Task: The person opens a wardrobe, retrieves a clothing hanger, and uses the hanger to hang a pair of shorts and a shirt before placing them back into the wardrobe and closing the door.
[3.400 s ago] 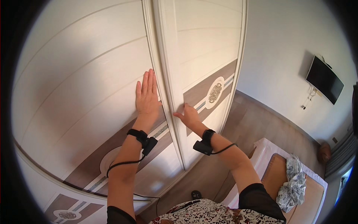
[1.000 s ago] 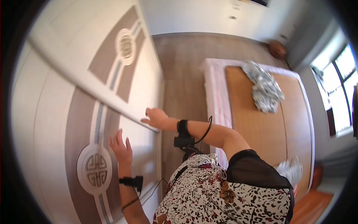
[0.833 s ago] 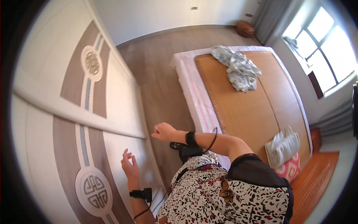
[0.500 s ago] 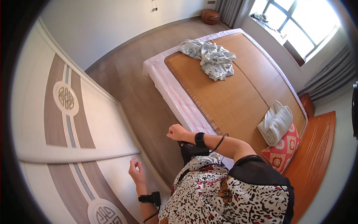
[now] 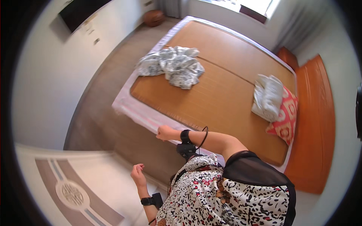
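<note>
1. Head view looked down on a bedroom, where the right hand [image 5: 164,132] sat loosely curled, fingers together, gripping nothing, just beside the near edge of the bed [image 5: 143,116].
2. The left hand [image 5: 137,174] hung lower, fingers half-curled and empty, above the pale wardrobe door [image 5: 75,188] with its brown band and round emblem; it touched nothing that I could make out.
3. Each wrist carried one black strap with a small device, two in all, the right one trailing a thin cable loop.
4. Nearest the right hand was the woven mat [image 5: 211,94] covering the bed, one of them, lying flat over a pale sheet that showed along the near edge.
5. By its look the mat would handle as light but fairly stiff, rolling or folding along its seam more readily than bunching; the near edge or a corner seemed the sensible place to take hold.
6. One crumpled grey-and-white patterned cloth [image 5: 171,67] lay heaped on the far part of the mat, well apart from both hands; it looked soft, light and easy to gather anywhere.
7. Toward the headboard lay two cushions touching: one white pillow [image 5: 267,96] resting partly over one red patterned pillow [image 5: 287,116].
8. One dark screen [image 5: 81,11] hung on the wall.
</note>
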`<act>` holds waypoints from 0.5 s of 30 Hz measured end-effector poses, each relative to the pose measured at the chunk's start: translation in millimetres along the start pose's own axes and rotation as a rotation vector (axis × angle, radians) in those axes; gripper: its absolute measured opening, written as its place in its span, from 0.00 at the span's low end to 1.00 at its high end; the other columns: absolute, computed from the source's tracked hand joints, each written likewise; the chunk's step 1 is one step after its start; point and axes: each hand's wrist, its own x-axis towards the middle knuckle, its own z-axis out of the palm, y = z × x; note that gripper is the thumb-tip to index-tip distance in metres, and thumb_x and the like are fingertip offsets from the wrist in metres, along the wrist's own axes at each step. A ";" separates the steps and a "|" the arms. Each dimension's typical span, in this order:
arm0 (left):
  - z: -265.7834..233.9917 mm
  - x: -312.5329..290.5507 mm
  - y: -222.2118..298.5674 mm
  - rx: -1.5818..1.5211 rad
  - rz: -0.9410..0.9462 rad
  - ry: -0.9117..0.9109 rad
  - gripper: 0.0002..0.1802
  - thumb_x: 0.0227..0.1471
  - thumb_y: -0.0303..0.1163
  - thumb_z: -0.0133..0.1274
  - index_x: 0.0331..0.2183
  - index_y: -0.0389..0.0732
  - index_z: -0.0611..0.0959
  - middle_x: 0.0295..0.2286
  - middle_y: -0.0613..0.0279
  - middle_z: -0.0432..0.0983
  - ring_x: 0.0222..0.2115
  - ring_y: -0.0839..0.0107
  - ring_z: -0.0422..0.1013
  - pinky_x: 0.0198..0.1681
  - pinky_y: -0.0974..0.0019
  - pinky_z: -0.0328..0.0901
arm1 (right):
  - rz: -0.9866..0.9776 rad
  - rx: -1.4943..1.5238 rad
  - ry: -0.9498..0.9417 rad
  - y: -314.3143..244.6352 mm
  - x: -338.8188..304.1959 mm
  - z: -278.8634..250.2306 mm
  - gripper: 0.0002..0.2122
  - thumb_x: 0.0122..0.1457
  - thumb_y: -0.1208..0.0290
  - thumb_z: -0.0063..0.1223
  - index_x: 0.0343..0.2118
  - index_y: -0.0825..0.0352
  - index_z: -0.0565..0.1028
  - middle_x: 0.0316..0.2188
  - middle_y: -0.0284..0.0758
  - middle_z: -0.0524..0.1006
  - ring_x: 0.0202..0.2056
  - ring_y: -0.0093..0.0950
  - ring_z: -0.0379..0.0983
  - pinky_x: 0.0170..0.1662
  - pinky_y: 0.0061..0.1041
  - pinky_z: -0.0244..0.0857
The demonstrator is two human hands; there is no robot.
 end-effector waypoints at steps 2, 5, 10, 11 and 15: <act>7.1 38.3 8.6 -0.056 0.035 -0.151 0.16 0.60 0.31 0.41 0.28 0.32 0.79 0.22 0.60 0.72 0.26 0.69 0.72 0.34 0.67 0.67 | 0.021 0.029 0.059 10.2 12.3 -16.5 0.11 0.45 0.72 0.47 0.15 0.71 0.77 0.13 0.40 0.76 0.23 0.36 0.78 0.35 0.33 0.72; 20.0 88.9 -2.3 -0.081 0.095 -0.288 0.17 0.60 0.32 0.40 0.27 0.31 0.79 0.21 0.60 0.71 0.25 0.70 0.72 0.34 0.67 0.67 | 0.142 0.090 0.113 22.1 21.9 -39.0 0.11 0.47 0.72 0.48 0.17 0.74 0.76 0.16 0.42 0.77 0.22 0.34 0.78 0.32 0.31 0.72; 47.0 173.1 10.6 -0.058 0.188 -0.492 0.21 0.61 0.35 0.39 0.25 0.32 0.79 0.19 0.60 0.71 0.24 0.69 0.71 0.31 0.67 0.65 | 0.328 0.213 0.318 49.4 14.2 -75.8 0.11 0.50 0.70 0.51 0.20 0.73 0.77 0.16 0.40 0.78 0.20 0.27 0.78 0.27 0.28 0.72; 52.0 192.1 16.9 -0.056 0.230 -0.536 0.22 0.61 0.36 0.39 0.25 0.32 0.79 0.19 0.59 0.72 0.24 0.68 0.71 0.30 0.66 0.65 | 0.361 0.155 0.355 58.3 13.4 -80.6 0.11 0.51 0.69 0.52 0.20 0.72 0.78 0.15 0.39 0.77 0.19 0.26 0.77 0.26 0.27 0.72; 61.1 259.1 14.6 -0.035 0.329 -0.670 0.25 0.62 0.41 0.38 0.25 0.32 0.80 0.21 0.56 0.75 0.24 0.66 0.72 0.30 0.64 0.65 | 0.541 0.272 0.482 72.6 11.5 -87.7 0.13 0.49 0.68 0.50 0.13 0.68 0.78 0.13 0.39 0.77 0.21 0.30 0.78 0.30 0.29 0.73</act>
